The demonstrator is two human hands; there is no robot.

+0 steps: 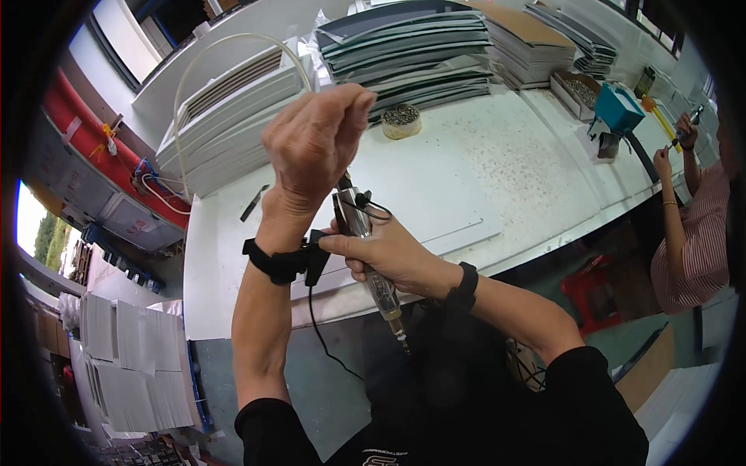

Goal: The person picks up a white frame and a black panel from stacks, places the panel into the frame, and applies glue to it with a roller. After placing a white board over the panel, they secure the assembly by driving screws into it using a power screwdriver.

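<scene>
My right hand [400, 252] is wrapped round a straight power screwdriver [381, 291] with a silver and clear body. Its bit end slants down toward my lap. The right thumb reaches to a small black box [315, 256] on the black strap [276, 260] round my left wrist; whether it presses on it I cannot tell. Raised above the table, my left hand [315, 140] is closed, its fingers curled together. Its palm is turned out of sight, so anything inside is hidden. Beneath both hands lies a flat white panel [458, 210].
A round tub of screws [401, 120] stands before stacked grey-green panels [404, 54]. White frames [233, 116] are piled at back left, near a black-handled tool [253, 203]. At the right, a co-worker in a striped shirt [691, 264] sits by a teal device [618, 109].
</scene>
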